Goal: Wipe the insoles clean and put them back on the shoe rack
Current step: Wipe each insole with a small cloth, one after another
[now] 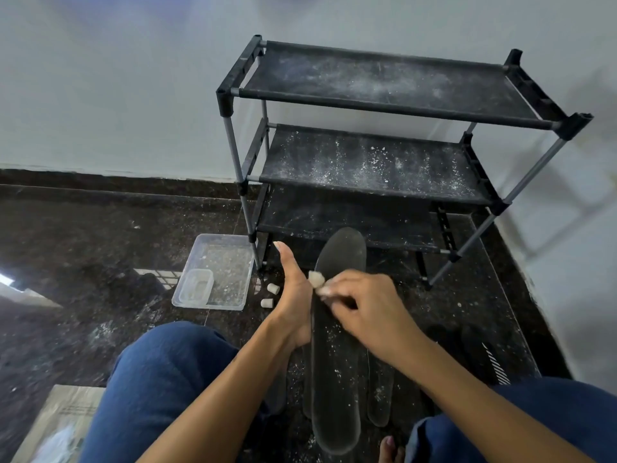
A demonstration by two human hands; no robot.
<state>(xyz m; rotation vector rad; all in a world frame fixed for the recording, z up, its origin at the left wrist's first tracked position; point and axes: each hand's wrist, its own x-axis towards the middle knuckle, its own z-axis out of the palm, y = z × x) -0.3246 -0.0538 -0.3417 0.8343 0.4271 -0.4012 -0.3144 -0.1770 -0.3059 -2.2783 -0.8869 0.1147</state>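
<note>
While a dark insole [337,355] is held lengthwise above the speckled floor [100,248], between the person's knees, the left hand [293,305] supports its left edge, thumb raised, fingers hidden behind. The right hand [364,309] pinches a small pale wad [316,279] against its surface. The insole looks light, thin and bendy, best supported along its edges. Beyond stands the dusty shoe rack [384,105], a clear tray [217,272] to its left.

Dark grey foam insole [337,362] flecked white, black fabric shoe rack [374,162] dusted white, clear plastic tray [233,307], dark speckled stone floor [83,245]
</note>
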